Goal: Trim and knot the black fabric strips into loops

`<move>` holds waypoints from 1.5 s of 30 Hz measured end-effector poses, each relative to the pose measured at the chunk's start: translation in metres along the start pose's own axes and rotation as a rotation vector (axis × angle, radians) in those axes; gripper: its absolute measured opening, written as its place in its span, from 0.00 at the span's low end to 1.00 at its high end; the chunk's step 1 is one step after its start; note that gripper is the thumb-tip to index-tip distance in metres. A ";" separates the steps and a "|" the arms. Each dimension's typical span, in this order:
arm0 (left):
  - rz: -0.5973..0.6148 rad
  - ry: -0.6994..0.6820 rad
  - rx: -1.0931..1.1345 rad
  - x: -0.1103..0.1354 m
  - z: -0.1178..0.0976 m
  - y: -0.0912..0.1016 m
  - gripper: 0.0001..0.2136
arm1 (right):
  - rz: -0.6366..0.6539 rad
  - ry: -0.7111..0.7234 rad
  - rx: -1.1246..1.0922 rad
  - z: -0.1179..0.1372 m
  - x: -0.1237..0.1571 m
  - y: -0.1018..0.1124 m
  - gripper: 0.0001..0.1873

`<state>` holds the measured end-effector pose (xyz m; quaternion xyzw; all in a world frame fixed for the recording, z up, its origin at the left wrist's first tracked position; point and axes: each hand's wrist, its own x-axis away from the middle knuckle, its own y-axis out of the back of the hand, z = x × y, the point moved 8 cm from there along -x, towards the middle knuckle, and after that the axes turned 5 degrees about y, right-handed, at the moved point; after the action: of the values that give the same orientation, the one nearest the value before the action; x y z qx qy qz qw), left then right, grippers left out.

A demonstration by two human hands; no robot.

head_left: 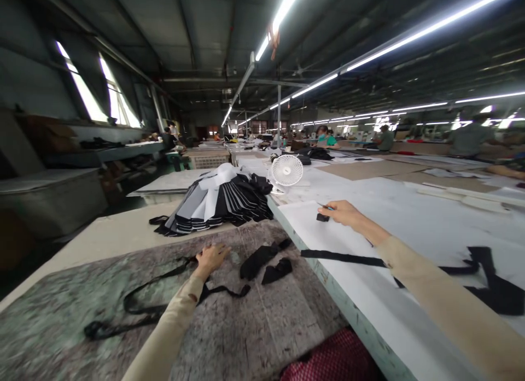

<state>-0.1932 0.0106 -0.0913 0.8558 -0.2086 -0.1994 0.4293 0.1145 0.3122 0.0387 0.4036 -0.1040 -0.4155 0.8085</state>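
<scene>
My left hand (210, 258) lies flat with fingers spread on a grey felt-covered table (254, 332), resting on a long black strap (143, 299) that loops toward the left. My right hand (343, 212) reaches over the white table (369, 304) with fingers closed in a pinch on a thin tool with a blue tip, touching a small black fabric piece (322, 217). A black strip (340, 256) lies under my right forearm. Two small black fabric pieces (266, 263) lie between my hands.
A fanned stack of black, grey and white fabric pieces (217, 203) sits ahead, next to a small white desk fan (286, 171). A larger black fabric piece (496, 288) lies at right. Other people work at far tables. Red cloth (332, 359) lies near my lap.
</scene>
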 end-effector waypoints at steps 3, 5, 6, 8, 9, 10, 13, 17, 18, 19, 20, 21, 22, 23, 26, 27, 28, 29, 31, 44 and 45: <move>-0.006 -0.068 0.013 0.010 -0.025 -0.008 0.06 | -0.015 0.005 0.078 -0.003 -0.001 -0.007 0.25; 0.000 -0.103 0.024 0.018 -0.042 -0.018 0.07 | -0.034 0.038 0.120 -0.002 -0.001 -0.010 0.27; 0.009 -0.113 0.032 0.021 -0.049 -0.025 0.09 | -0.048 0.053 0.129 -0.001 0.000 -0.011 0.28; 0.039 -0.120 0.048 0.027 -0.060 -0.039 0.12 | -0.085 0.075 0.138 0.001 0.002 -0.011 0.30; 0.058 -0.117 0.056 0.029 -0.063 -0.046 0.12 | -0.097 0.081 0.143 0.002 0.004 -0.010 0.30; 0.079 -0.112 0.066 0.030 -0.065 -0.052 0.11 | -0.094 0.086 0.150 0.004 0.006 -0.010 0.30; 0.133 -0.072 0.115 0.024 -0.066 -0.060 0.08 | -0.053 0.099 0.181 0.010 0.013 -0.010 0.23; 0.161 -0.007 0.219 0.014 -0.061 -0.052 0.10 | -0.074 0.111 0.174 0.024 0.019 -0.008 0.13; 0.163 0.006 0.230 0.014 -0.060 -0.050 0.10 | -0.070 0.124 0.166 0.029 0.020 -0.010 0.13; 0.165 0.022 0.229 0.015 -0.058 -0.049 0.10 | -0.058 0.140 0.162 0.034 0.021 -0.014 0.12; 0.165 0.039 0.216 0.018 -0.056 -0.050 0.11 | -0.045 0.157 0.163 0.039 0.022 -0.019 0.12; 0.162 0.058 0.195 0.021 -0.054 -0.051 0.13 | -0.030 0.174 0.166 0.044 0.024 -0.024 0.12; 0.157 0.079 0.174 0.025 -0.051 -0.052 0.15 | -0.016 0.190 0.170 0.049 0.025 -0.030 0.12; 0.154 0.100 0.157 0.029 -0.049 -0.055 0.16 | -0.002 0.207 0.174 0.054 0.028 -0.036 0.12; 0.174 0.146 0.174 0.040 -0.045 -0.065 0.15 | 0.050 0.269 0.192 0.067 0.037 -0.052 0.11; 0.190 0.152 0.206 0.042 -0.046 -0.068 0.14 | 0.067 0.288 0.194 0.071 0.040 -0.056 0.11; 0.208 0.152 0.252 0.043 -0.048 -0.069 0.13 | 0.083 0.304 0.193 0.074 0.043 -0.060 0.11; 0.222 0.149 0.309 0.044 -0.051 -0.069 0.11 | 0.097 0.317 0.188 0.077 0.045 -0.063 0.11; 0.233 0.137 0.446 0.041 -0.056 -0.062 0.07 | 0.115 0.338 0.173 0.081 0.049 -0.068 0.11; 0.317 -0.020 0.555 0.055 -0.094 -0.068 0.12 | 0.107 0.363 0.153 0.089 0.054 -0.071 0.10; 0.338 -0.034 0.513 0.063 -0.102 -0.078 0.13 | 0.103 0.358 0.154 0.089 0.054 -0.070 0.10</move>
<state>-0.0735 0.0866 -0.1094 0.8859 -0.3989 -0.0801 0.2228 0.0625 0.1982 0.0361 0.5256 -0.0106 -0.2862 0.8011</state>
